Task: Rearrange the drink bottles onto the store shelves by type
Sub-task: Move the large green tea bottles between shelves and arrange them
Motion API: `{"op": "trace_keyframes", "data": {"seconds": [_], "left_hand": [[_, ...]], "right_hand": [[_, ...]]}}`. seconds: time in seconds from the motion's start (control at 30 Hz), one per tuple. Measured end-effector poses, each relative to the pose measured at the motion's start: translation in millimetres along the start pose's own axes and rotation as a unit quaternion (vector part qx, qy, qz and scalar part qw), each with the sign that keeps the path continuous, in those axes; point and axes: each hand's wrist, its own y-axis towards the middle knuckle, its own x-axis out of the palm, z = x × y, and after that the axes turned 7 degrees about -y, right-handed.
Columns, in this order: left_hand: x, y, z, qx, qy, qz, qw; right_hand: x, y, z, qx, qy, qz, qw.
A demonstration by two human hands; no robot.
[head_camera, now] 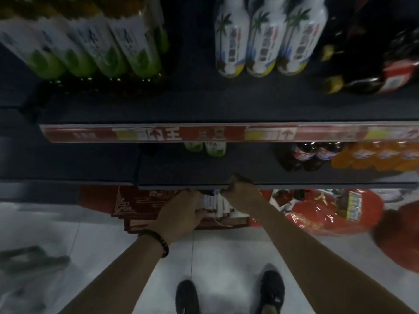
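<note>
While the person stood facing the shelves, the right hand [240, 193] had its fingers curled over the front lip of the lower shelf [181, 175], gripping it. The left hand [181, 214], a beaded bracelet [156, 240] at its wrist, reached under that lip against some white-labelled items [214, 203]; blur hid whether its fingers held anything. Green bottles [90, 53] and white palm-tree bottles [260, 41] stood on the upper shelf [204, 105]. Cola bottles [310, 155] and orange bottles [374, 155] stood on the lower one, right of the hands.
</note>
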Motion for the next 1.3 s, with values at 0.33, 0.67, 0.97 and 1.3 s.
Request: {"op": "trace_keyframes", "data": {"seconds": [0.33, 0.67, 0.97, 1.3], "left_hand": [[84.2, 163.6, -90.5, 0.002, 0.033, 0.025, 0.999], [120.8, 190.9, -110.8, -0.007, 0.100, 0.077, 0.992], [103.4, 179.8, -111.8, -0.001, 0.051, 0.058, 0.997], [103.9, 86.0, -60.1, -0.031, -0.352, 0.142, 0.925]], "right_hand": [[63.5, 172.7, 50.9, 0.082, 0.158, 0.117, 0.977], [46.0, 247.0, 39.9, 0.005, 0.273, 0.188, 0.943], [52.8, 246.5, 67.3, -0.046, 0.263, 0.119, 0.956], [71.2, 56.7, 46.4, 0.015, 0.298, 0.045, 0.953]]}}
